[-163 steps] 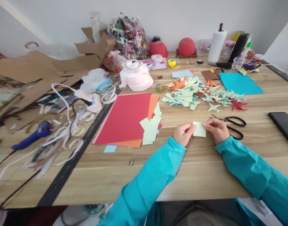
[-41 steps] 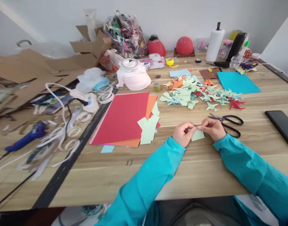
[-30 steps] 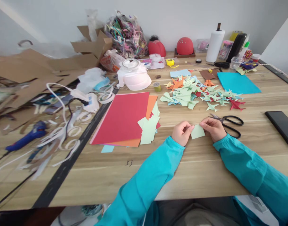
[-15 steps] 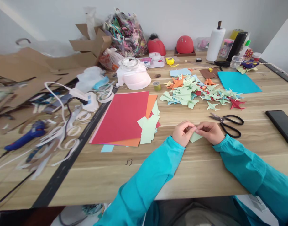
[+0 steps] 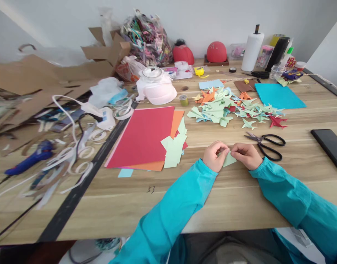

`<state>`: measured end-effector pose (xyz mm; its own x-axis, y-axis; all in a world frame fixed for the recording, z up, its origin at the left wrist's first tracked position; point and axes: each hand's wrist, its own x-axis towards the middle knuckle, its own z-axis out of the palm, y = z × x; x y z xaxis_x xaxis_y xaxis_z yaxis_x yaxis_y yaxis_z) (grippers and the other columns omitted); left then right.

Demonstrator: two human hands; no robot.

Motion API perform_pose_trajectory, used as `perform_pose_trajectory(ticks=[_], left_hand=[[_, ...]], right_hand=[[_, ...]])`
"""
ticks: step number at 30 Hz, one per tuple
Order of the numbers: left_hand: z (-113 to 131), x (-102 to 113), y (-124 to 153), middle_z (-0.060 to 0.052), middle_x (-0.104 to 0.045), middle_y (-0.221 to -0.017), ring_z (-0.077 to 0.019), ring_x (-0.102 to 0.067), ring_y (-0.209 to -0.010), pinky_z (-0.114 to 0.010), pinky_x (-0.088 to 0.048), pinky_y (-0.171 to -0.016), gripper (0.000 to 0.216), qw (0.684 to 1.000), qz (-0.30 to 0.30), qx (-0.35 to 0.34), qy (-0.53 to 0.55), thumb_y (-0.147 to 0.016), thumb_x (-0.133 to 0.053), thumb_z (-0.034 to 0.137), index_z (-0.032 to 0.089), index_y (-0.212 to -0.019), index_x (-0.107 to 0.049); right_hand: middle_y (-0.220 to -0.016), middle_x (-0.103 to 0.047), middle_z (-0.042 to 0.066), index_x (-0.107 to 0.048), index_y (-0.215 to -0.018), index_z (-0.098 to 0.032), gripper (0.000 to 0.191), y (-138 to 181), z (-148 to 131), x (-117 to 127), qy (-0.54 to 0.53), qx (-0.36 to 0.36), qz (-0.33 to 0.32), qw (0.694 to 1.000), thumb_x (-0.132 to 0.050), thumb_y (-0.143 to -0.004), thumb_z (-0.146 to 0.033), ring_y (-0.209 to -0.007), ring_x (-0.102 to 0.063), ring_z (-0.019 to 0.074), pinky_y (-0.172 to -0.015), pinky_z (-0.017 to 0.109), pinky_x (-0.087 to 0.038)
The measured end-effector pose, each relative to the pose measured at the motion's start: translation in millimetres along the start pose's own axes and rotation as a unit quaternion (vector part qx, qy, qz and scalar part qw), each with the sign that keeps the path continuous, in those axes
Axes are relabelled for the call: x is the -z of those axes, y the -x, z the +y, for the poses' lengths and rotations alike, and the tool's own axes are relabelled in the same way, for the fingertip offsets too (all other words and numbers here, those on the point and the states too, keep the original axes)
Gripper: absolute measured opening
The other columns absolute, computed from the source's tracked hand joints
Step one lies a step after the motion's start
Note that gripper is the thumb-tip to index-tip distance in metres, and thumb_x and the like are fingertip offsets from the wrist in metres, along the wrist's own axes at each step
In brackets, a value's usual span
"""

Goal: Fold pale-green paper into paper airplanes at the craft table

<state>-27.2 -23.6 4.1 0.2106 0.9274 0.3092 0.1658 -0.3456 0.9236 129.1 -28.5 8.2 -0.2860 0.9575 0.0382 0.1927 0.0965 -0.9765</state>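
Between my two hands is a small folded piece of light green paper [image 5: 229, 160], partly covered by the fingers. My left hand [image 5: 214, 154] pinches its left edge between thumb and fingertips. From the other side, my right hand [image 5: 246, 155] grips the paper's upper right edge, fingers curled. Just right of that hand lie black-handled scissors [image 5: 267, 143], blades apart. Beyond the hands is a heap of folded paper shapes [image 5: 219, 106], mostly light green, with some orange, red and blue. Light green paper strips [image 5: 174, 151] lie to the left.
Red paper sheets [image 5: 146, 135] lie over orange ones at the left. A phone [image 5: 330, 148] rests at the right edge. Turquoise sheets [image 5: 279, 96] lie behind the heap. A blue glue gun [image 5: 30, 158], cords and white strips clutter the far left, near cardboard [image 5: 74, 73].
My fingertips have moved slightly apart, the right hand shifting a little to the right. More of the green paper shows between them.
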Motion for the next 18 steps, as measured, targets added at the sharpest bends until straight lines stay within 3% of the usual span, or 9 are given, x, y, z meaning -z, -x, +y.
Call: perform_pose_trajectory(ticks=[7, 11, 18], left_hand=[[1.4, 5.5, -5.5, 0.001, -0.053, -0.059, -0.0098, -0.047, -0.055, -0.021, -0.038, -0.053, 0.016, 0.99, 0.082, 0.094, 0.062, -0.073, -0.057, 0.031, 0.016, -0.068, -0.055], [1.1, 6.7, -8.1, 0.001, -0.054, -0.057, -0.0101, -0.048, -0.055, -0.021, -0.039, -0.053, 0.018, 0.984, 0.108, 0.108, 0.09, -0.069, -0.059, 0.033, 0.015, -0.066, -0.055], [2.5, 3.7, -6.2, 0.001, -0.054, -0.058, -0.01, -0.047, -0.055, -0.022, -0.037, -0.053, 0.019, 0.987, 0.063, 0.124, 0.076, -0.068, -0.06, 0.033, 0.015, -0.068, -0.058]], right_hand=[[-0.05, -0.047, -0.003, -0.054, -0.058, -0.016, 0.017, -0.4, 0.0, 1.2, -0.008, 0.0, -0.002, 1.0, -0.059, -0.069, -0.029, -0.05, -0.04, 0.0093, -0.05, 0.024, -0.03], [-0.049, -0.05, -0.002, -0.053, -0.057, -0.017, 0.022, -0.6, -0.6, 1.2, -0.031, -0.003, 0.002, 0.999, -0.062, -0.069, -0.033, -0.049, -0.043, 0.0098, -0.05, 0.025, -0.034], [-0.055, -0.055, -0.001, -0.058, -0.069, -0.016, 0.025, -2.0, 1.1, -0.9, -0.038, -0.005, -0.002, 0.999, -0.065, -0.07, -0.04, -0.05, -0.047, 0.0103, -0.05, 0.025, -0.037]])
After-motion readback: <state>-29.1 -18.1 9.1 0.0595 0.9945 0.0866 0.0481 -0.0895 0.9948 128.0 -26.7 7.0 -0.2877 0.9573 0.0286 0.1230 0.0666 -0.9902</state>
